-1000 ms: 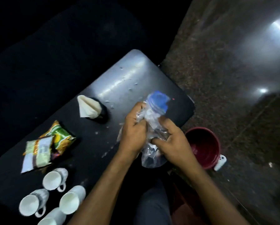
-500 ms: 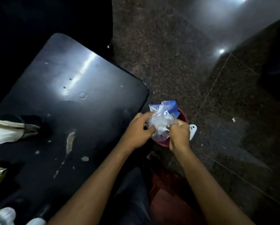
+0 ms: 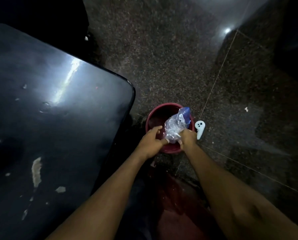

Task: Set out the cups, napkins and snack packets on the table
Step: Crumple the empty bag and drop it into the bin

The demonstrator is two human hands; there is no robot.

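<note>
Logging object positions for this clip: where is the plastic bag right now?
The plastic bag is off the table, over the red bucket on the floor, gripped by the right hand, with the left hand beside it.

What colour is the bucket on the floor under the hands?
Dark red, maroon: the bucket shows best in the head view, the only one.

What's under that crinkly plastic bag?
Under the crumpled plastic bag, held by the right hand with the left hand beside it, sits a red bucket on the floor. Its dark inside looks empty, but the bag and hands cover part.
</note>
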